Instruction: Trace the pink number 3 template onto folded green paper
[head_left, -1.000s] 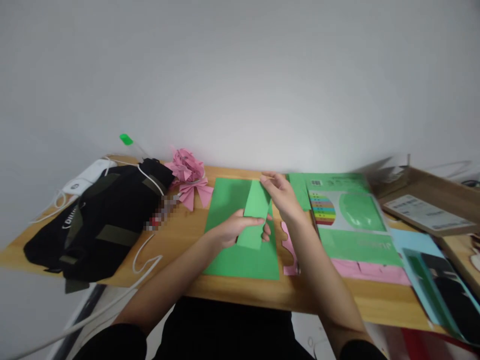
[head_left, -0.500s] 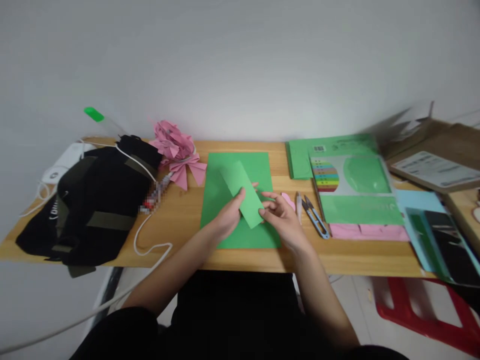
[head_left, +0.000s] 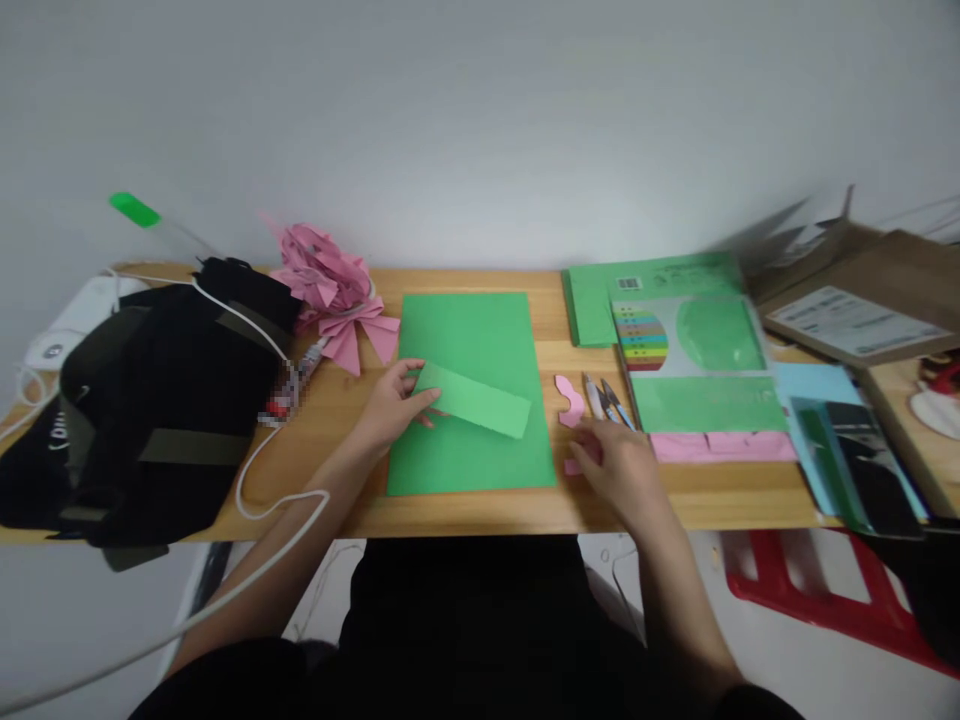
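Note:
A folded light green paper strip lies slanted over a darker green sheet on the wooden table. My left hand pinches the strip's left end, fingers closed on it. My right hand is off the paper, lowered over the table to the right of the sheet. It covers the near end of small snips and a pink paper scrap; its fingers are curled, and whether they grip anything is hidden.
A black bag with a white cable fills the table's left side. Pink paper flowers sit behind the sheet. Coloured paper packs, a blue folder and a cardboard box lie to the right. A red stool stands below.
The strip went from held up in both hands to lying flat on the sheet. My right hand let go and moved right toward the snips. The view shifted rightward.

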